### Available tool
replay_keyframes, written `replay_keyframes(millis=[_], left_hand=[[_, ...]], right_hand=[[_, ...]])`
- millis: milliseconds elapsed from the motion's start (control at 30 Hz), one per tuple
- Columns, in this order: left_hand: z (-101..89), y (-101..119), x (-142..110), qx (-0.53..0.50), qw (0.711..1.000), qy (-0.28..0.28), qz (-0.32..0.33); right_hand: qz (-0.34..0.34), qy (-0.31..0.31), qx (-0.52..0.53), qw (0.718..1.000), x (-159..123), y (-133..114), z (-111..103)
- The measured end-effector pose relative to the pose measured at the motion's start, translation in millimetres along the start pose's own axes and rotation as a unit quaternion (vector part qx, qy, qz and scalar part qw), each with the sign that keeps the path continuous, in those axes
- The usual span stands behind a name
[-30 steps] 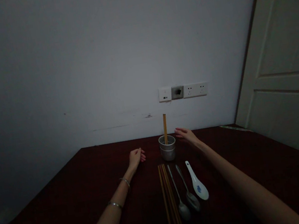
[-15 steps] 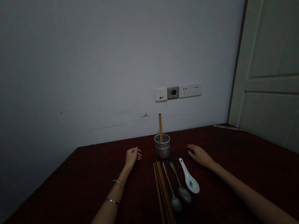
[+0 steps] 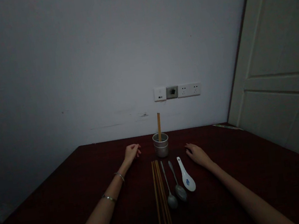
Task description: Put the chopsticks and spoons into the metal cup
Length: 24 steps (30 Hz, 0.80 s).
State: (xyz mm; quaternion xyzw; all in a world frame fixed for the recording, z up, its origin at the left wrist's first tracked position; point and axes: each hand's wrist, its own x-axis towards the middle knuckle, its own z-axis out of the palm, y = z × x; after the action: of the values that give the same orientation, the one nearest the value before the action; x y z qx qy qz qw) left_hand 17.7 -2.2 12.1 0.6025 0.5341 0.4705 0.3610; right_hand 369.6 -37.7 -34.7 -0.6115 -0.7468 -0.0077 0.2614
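Observation:
A metal cup (image 3: pixel 162 150) stands upright at the back of the dark red table, with wooden chopsticks (image 3: pixel 159 127) leaning in it. To the cup's left is my left hand (image 3: pixel 133 152), fingers loosely bent and slightly apart, holding nothing. My right hand (image 3: pixel 198 154) lies palm down to the cup's right, fingers stretched out and nothing in it. Between my forearms, several chopsticks (image 3: pixel 161 199) lie side by side. Beside them rest a metal spoon (image 3: pixel 172 201), a second metal spoon (image 3: pixel 181 193) and a white ceramic spoon (image 3: pixel 188 180) with a blue mark, nearest my right hand.
The table (image 3: pixel 74 189) meets a pale wall (image 3: pixel 104 66) behind the cup. Sockets and switches (image 3: pixel 188 90) are set in that wall. A panelled door (image 3: pixel 281 82) stands at the right. A flat strip (image 3: pixel 226 127) lies along the table's back right edge.
My left hand has lifted slightly and its fingers have loosened. The right hand stays in place. The view has shifted a little; the cup and utensils lie as before.

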Motion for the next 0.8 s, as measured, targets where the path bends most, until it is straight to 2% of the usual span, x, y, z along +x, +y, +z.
replay_keyframes(millis=[167,267,367,500,667,800], left_hand=[[-4.5,39.1,-11.6,0.131,0.978,-0.156,-0.043],[1.7,51.9,-28.5,0.192,0.959,-0.203,-0.053],[11.5,54.3,-44.6,0.238,0.939,-0.243,-0.055],[22.5,50.0,-57.1,0.307,0.922,-0.233,-0.017],[29.8,48.2,-65.8,0.336,0.924,-0.179,0.018],[32.0,48.7,-71.0,0.367,0.91,-0.191,0.019]], right_hand=[[0.001,0.005,0.01,1.0,0.2,-0.2,0.0],[0.0,0.006,0.002,1.0,0.0,-1.2,-0.8],[0.003,0.006,0.0,1.0,-0.1,-1.3,-0.8],[-0.005,-0.003,-0.016,1.0,0.1,-0.5,-0.6],[-0.008,-0.003,-0.024,1.0,0.2,-1.2,-2.1],[-0.012,-0.006,-0.028,1.0,-0.3,-2.1,-3.1]])
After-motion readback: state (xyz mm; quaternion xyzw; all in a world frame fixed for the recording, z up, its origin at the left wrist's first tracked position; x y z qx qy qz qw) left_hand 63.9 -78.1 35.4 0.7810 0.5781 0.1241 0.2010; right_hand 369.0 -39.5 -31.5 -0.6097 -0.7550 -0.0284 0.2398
